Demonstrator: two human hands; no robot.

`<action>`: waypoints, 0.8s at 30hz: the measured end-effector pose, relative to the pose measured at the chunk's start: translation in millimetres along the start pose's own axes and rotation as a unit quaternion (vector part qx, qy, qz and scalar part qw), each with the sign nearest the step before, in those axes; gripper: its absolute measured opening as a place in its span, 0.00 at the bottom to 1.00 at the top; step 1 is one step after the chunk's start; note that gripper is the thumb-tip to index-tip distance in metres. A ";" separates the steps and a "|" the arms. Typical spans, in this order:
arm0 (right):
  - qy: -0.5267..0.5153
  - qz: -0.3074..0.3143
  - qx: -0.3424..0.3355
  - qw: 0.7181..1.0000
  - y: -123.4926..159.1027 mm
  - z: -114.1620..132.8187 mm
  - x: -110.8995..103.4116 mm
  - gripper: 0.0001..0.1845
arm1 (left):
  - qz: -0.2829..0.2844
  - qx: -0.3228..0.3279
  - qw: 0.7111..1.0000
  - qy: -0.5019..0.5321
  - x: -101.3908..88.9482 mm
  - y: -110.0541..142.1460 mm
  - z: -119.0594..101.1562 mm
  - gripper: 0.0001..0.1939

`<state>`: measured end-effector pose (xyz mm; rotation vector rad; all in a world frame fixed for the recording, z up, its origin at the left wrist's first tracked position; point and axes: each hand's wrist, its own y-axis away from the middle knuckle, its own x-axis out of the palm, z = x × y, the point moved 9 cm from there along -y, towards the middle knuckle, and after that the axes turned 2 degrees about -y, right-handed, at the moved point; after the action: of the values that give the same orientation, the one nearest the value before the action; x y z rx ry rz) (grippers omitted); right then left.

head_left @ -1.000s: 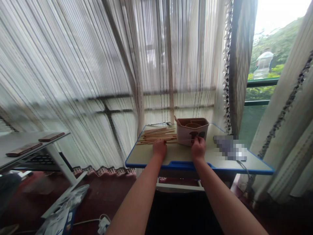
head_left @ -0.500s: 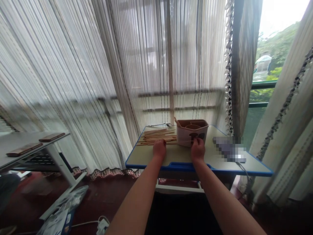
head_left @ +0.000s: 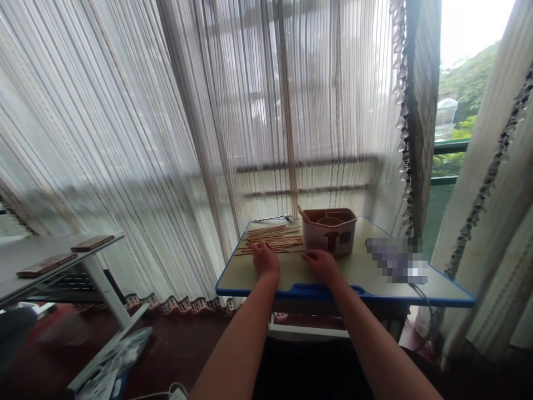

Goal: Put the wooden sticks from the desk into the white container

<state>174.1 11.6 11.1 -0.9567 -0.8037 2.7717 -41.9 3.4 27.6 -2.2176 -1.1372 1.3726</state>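
Pale striped curtains (head_left: 125, 111) fill most of what I see ahead, with greenery showing through the gap at the right. Below them stands a blue-edged counter (head_left: 362, 278), and off to the left is a second counter (head_left: 37, 246) with two flat brown cases (head_left: 92, 243) lying apart on it. On the nearer one, the caddy (head_left: 315, 240) sits upright at about the middle, its front printed and its top divided into compartments. To its right lies something masked by blocks (head_left: 387, 261), with a cable running off the counter's edge. The sticks (head_left: 272, 231) lie crosswise in a loose pile left of the caddy; whether their ends touch it I can't tell from here. The left hand (head_left: 266, 264) is over the pile's near edge, its fingers curled, and I can't see whether they grip anything. Behind the pile lies a metal ladle (head_left: 288, 218). The right hand (head_left: 321, 263) is just in front of the caddy, its fingers pinching the end of one thin stick (head_left: 292, 251) that stretches toward the left hand.
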 end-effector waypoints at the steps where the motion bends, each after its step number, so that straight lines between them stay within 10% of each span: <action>1: 0.016 0.015 -0.017 1.000 0.6 4.1 3.3 0.16 | -0.006 0.000 1.000 0.007 -0.6 -0.4 -0.2 0.07; 15: 0.125 -0.017 -0.111 0.986 16.9 46.0 -5.1 0.14 | 0.033 0.086 0.994 0.064 -5.0 6.5 -25.5 0.11; 24: -0.089 -0.261 -0.110 0.955 0.5 94.8 -104.0 0.16 | 0.076 0.110 0.987 0.092 9.9 4.2 -30.7 0.05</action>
<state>200.3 -58.2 130.4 -0.4286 -1.2085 2.3562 -11.4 12.7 34.4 -2.2510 -0.7292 1.2514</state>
